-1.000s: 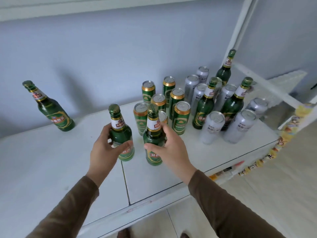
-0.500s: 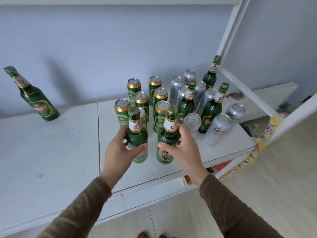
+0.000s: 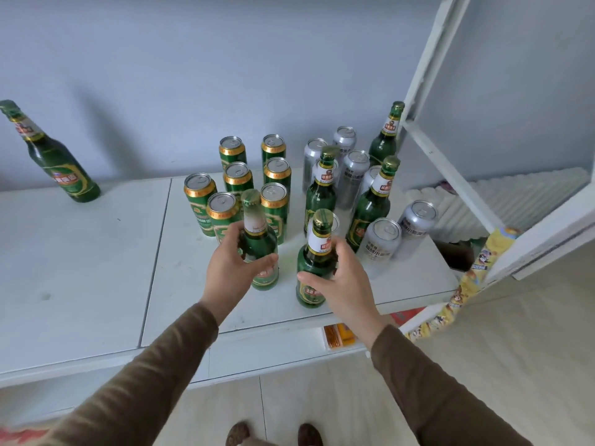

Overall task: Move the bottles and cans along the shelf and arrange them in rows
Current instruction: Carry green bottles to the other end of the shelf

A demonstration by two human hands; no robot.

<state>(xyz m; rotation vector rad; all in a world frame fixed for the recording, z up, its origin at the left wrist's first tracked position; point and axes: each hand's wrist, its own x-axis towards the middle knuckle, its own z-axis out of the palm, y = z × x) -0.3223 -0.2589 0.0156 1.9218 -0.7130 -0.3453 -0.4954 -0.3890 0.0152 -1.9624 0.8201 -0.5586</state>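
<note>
Two green glass bottles are standing upright near the front edge of the white shelf. Behind them, green cans are clustering left, silver cans right with three more bottles. One bottle is standing far left.

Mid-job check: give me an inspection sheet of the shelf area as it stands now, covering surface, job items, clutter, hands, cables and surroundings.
Surface: white shelf, seam between panels, small dark marks.
Job's things: green cans clustered mid-shelf; silver cans to their right with green bottles among them; lone bottle far left by the wall.
Clutter: orange packet on the lower level.
Hands: left hand grips the left bottle; right hand grips the right bottle.
Cables: nothing seen.
Surroundings: blue-grey wall, white frame at right, pale floor.
</note>
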